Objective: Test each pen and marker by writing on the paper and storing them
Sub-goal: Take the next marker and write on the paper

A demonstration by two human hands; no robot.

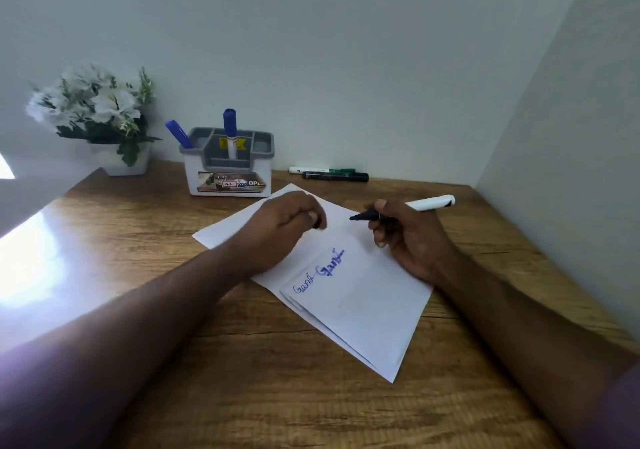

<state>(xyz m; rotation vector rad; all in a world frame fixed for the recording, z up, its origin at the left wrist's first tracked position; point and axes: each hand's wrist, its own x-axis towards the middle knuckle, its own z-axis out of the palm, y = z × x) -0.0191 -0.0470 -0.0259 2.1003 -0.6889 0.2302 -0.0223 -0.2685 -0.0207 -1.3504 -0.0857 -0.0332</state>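
A white paper sheet (360,310) lies tilted on the wooden desk, with two blue handwritten words on it. My right hand (408,237) grips an uncapped white marker (429,203), its black tip pointing left just above the paper. My left hand (280,227) rests on the paper's far part, fingers closed around a small black cap (317,222). A grey-and-white pen holder (228,164) stands at the back, with two blue-capped markers (229,126) in it. Against the wall lie a green marker (322,170) and a black marker (336,176).
A white pot of white flowers (100,116) stands at the back left. A wall closes the desk's right side (571,171). Bright glare covers the desk's left edge (31,265).
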